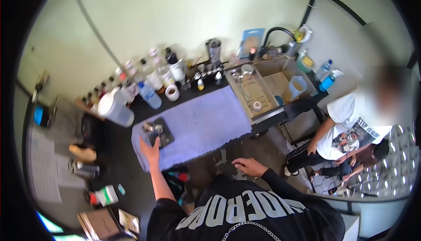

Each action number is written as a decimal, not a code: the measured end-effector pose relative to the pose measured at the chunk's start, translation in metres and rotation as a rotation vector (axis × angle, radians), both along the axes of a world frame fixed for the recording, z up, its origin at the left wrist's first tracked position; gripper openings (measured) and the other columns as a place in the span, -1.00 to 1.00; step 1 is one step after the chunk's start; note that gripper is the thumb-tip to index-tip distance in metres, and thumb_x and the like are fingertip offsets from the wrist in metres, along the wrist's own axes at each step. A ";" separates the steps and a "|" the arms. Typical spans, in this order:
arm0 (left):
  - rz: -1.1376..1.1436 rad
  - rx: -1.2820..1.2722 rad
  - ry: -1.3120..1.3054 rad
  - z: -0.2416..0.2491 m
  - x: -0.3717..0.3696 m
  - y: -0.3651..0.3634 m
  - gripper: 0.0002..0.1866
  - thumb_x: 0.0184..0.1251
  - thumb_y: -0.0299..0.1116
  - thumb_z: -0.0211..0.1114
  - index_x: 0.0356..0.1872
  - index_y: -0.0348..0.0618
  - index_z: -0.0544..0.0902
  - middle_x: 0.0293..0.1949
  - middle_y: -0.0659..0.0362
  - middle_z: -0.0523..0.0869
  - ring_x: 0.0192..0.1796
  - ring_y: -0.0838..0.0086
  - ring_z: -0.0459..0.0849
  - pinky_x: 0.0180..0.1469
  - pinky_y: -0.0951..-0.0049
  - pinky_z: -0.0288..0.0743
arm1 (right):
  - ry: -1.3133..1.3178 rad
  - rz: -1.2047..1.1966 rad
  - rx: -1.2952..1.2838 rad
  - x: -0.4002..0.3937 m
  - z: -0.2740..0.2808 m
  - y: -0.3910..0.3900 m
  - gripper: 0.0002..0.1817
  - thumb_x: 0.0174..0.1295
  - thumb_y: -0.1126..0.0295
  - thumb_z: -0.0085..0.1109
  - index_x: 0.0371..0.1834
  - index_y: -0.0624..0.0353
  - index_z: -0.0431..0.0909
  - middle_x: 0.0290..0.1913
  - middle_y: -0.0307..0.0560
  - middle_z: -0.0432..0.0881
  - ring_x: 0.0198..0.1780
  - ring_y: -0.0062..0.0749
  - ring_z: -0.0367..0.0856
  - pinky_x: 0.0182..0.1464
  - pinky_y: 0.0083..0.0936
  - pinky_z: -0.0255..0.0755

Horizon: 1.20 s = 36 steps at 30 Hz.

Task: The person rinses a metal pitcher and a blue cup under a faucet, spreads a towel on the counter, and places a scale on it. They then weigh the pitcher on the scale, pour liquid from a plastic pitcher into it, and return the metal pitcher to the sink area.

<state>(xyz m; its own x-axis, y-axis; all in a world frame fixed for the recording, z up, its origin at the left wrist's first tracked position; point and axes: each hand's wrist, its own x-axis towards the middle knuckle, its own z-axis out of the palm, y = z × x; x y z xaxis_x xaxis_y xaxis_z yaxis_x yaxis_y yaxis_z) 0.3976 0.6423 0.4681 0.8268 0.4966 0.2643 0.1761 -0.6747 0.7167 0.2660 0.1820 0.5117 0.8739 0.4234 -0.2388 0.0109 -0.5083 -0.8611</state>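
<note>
On the left part of a lilac towel [206, 118] lies a dark, flat square board [165, 131]. Small shiny metal pieces [151, 126] sit on its upper left part, blurred. My left hand [150, 151] reaches to the board's near left edge, thumb and fingers apart around that corner and the metal pieces. What exactly the fingers grip there I cannot tell. My right hand [251, 167] hangs in front of the counter, below the towel's near edge, holding nothing, with its fingers loosely bent and apart.
Behind the towel stand bottles [151, 94], a white cup [172, 93] and a translucent pitcher [115, 109]. To the right is a sink [274, 76] with a jug [296, 87]. A metal pitcher [83, 168] stands left. At right stands a person in a white shirt [351, 127].
</note>
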 end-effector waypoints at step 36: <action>-0.270 -0.572 -0.321 0.091 0.125 -0.292 -0.60 0.43 -0.47 0.20 0.24 -0.37 0.49 0.12 0.06 0.64 0.12 0.43 0.59 0.20 0.36 0.46 | -0.197 -1.920 0.070 0.333 -0.145 -0.307 -0.37 0.14 0.13 0.45 0.02 0.47 0.42 -0.02 0.40 0.62 0.08 0.17 0.64 0.14 -0.11 0.46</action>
<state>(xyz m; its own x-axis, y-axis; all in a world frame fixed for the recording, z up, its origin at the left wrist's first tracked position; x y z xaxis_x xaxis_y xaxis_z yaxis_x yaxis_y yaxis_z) 0.5222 0.3505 0.5588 0.8654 0.4194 0.2743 -0.2235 -0.1669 0.9603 0.5989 -0.1253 0.3668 0.1190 -0.9854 -0.1219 -0.3498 0.0733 -0.9340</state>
